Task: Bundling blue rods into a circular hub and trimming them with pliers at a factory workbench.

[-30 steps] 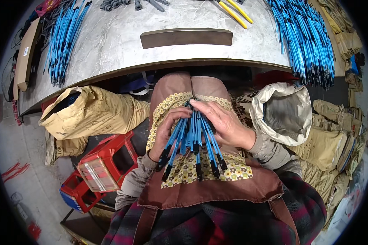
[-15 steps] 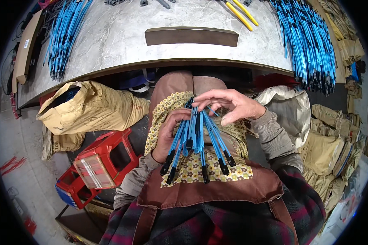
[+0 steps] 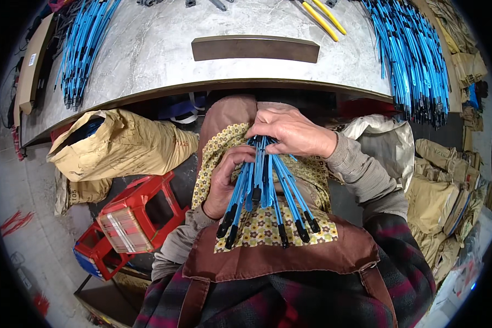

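Above my lap is a fanned bundle of thin blue strips with black ends [image 3: 266,177]. My left hand [image 3: 223,181] is closed round the bundle from the left, near its gathered far end. Over that far end, my right hand [image 3: 294,131] is bent down with its fingers curled in and touching the strips. Its fingertips are partly hidden, so a single strip in its grip cannot be made out. The loose black tips spread toward me over the flowered, brown-edged apron [image 3: 333,254].
Ahead stands a grey marble-patterned table [image 3: 147,54] with a dark flat bar [image 3: 255,48] and yellow-handled pliers [image 3: 320,20]. Piles of blue strips lie at its left [image 3: 85,52] and right [image 3: 413,65]. A paper sack [image 3: 142,145], a red stool [image 3: 147,213] and a white sack [image 3: 385,142] flank me.
My right hand has turned over and its fingers have closed down onto the bundle's far end, where they were spread before. The black tips have shifted slightly; my left hand keeps its hold.
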Demonstrator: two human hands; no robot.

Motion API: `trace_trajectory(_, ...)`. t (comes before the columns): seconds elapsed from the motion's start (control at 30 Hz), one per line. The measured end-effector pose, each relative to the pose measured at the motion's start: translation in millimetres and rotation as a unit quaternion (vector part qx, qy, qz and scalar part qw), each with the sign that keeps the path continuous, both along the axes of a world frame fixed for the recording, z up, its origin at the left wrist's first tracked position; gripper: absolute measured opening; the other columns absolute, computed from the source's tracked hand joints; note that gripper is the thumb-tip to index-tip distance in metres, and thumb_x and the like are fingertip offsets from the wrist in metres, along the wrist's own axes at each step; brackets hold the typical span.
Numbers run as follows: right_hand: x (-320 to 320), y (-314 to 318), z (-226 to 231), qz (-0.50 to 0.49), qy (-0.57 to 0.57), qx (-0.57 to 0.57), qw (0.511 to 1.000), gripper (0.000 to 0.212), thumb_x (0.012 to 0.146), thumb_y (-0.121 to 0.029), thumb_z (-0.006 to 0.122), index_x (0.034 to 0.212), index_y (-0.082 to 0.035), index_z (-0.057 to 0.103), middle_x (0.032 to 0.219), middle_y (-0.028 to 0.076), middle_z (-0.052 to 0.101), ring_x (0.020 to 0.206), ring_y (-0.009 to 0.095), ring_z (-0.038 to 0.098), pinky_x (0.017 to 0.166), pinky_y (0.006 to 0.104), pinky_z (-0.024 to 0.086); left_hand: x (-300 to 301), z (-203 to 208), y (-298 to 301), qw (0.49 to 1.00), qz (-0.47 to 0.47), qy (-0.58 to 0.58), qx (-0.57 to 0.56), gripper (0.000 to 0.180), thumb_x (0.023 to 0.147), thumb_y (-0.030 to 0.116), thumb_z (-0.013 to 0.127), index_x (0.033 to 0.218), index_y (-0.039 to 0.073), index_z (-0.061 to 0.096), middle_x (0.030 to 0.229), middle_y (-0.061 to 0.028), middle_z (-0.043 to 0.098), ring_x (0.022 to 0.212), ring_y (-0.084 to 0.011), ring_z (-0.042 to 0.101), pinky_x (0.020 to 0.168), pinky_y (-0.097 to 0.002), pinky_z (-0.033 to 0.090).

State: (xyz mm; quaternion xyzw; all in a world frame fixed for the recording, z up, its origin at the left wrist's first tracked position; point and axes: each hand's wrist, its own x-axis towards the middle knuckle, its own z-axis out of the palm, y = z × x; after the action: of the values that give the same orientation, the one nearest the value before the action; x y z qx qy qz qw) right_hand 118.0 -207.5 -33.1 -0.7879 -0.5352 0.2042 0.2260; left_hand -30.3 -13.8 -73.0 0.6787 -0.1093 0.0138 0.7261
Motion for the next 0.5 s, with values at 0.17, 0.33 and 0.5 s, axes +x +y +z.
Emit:
trace_trajectory(0.17, 2.1, -2.8, -17.9, -0.024, -0.057, 0.147, 0.987, 0.025, 0.075, -0.002, 0.070, 0.098, -0.006, 0.060, 0.096, 0.003, 0.064, 0.080, 0.017, 0.058, 0.078, 0.0318, 0.047, 1.1, 3.9, -1.0, 1.000, 0.002, -0.006, -0.023, 0.042, 0.075, 0.015, 0.080, 0.111, 0.003, 0.060, 0.122, -0.0126, 0.060, 0.115, -0.0302, 0.056, 0.103, -0.0439, 0.044)
trace_trajectory(0.33, -16.8, -14.1, -38.0, -0.160, 0.187, 0.176, 0.953, 0.018, 0.080, -0.009, 0.070, 0.094, -0.008, 0.059, 0.085, 0.001, 0.063, 0.076, 0.017, 0.056, 0.076, 0.0291, 0.044, 5.4, 3.6, -1.9, 0.999, -0.010, -0.043, -0.009, 0.047, 0.073, 0.019, 0.083, 0.111, 0.003, 0.061, 0.120, -0.0128, 0.062, 0.113, -0.0305, 0.057, 0.102, -0.0444, 0.044)
trace_trajectory(0.5, -18.9, -7.9, -12.4, -0.243, 0.197, 0.200, 0.929, 0.012, 0.080, -0.003, 0.071, 0.089, -0.007, 0.064, 0.085, -0.001, 0.065, 0.080, 0.015, 0.058, 0.077, 0.0293, 0.046, 7.1, -2.5, -3.3, 0.998, -0.023, -0.062, 0.008, 0.050, 0.070, 0.021, 0.086, 0.110, 0.003, 0.061, 0.118, -0.0133, 0.063, 0.112, -0.0312, 0.057, 0.102, -0.0448, 0.044)
